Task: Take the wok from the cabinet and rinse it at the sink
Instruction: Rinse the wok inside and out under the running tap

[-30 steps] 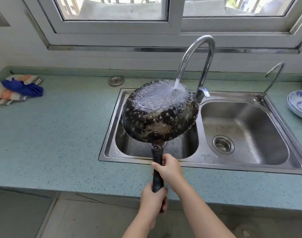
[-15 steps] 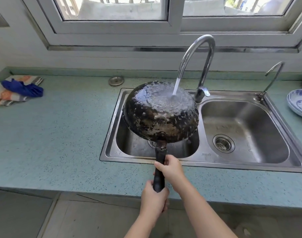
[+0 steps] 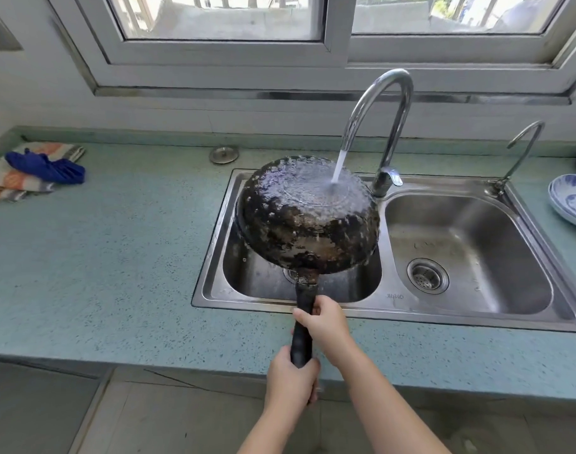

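countertop (image 3: 116, 257) teal, speckled | far left: striped cloth (image 3: 15, 178) | back, near sink (image 3: 391, 299): metal disc (image 3: 223, 154) | right edge: blue-and-white plate (image 3: 571, 201)

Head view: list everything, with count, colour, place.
wok: one, blotched black, bottom up over left basin, under the stream
sink: one, steel, two basins, in counter
tall tap: one, chrome, behind sink, running
small tap: one, chrome, sink's back right corner
metal disc: one, silver, counter behind sink
striped cloth: one, orange-grey, counter far left
blue fabric: one, blue, on striped cloth
dishes: count unclear, blue-white, counter right edge
left grip: one, end of handle
right grip: one, handle nearer wok
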A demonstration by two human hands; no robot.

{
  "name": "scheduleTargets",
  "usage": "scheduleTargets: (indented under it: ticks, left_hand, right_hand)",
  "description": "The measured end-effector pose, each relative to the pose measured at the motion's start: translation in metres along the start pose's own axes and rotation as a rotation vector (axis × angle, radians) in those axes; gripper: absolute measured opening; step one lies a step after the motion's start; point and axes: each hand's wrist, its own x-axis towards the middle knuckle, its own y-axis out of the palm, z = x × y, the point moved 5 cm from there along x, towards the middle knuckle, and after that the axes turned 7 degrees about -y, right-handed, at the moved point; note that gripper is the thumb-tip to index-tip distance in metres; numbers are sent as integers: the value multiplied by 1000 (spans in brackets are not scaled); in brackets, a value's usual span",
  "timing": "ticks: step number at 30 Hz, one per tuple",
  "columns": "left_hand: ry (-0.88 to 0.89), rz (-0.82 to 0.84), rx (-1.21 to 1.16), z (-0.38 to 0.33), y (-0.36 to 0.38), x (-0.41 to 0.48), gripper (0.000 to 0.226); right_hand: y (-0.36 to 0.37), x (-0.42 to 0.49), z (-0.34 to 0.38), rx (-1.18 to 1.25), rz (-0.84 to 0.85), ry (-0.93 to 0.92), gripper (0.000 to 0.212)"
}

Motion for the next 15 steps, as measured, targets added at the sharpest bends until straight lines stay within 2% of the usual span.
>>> scheduleTargets:
  ticks: [3,7,9,15]
  left_hand:
    - [0,60,-31,-4,0,0,12]
    - [-162,277,-279,-8,1,-1,4]
    - [-189,351,-303,-10,0,-1,7]
    - [-61,196,-172,-18,-14,1,11]
  right_hand:
    - [-2,0,0,89,7,6,17]
    - [-3,-2,3,304,99,-8,10]
    - [-2,-4,7,357,127,-14,9]
    - [6,-5,16,467,180,27,4]
